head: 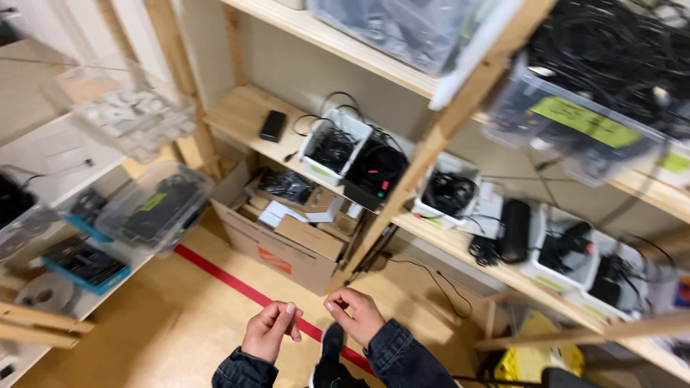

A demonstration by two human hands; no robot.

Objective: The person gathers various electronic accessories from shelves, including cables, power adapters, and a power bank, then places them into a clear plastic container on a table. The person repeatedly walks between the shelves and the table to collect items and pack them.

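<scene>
My left hand [269, 329] and my right hand [356, 314] are raised side by side low in the head view, above the wooden floor. Both sit at the ends of dark denim sleeves. Each has its fingers curled with thumb and fingertips pinched together. Whatever lies between the fingertips is too small to make out; I see no object in either hand. My dark shoe [330, 345] shows on the floor between the wrists. Beyond the hands stands an open cardboard box [287, 248] holding small boxes and a black bag.
Wooden shelves [248, 111] carry white bins of black cables [332, 147], a black device, and clear tubs of cables [596, 86]. Clear plastic tubs [154, 205] sit on a white shelf at left. A red tape line [244, 287] crosses the floor. A yellow item [535, 356] lies at lower right.
</scene>
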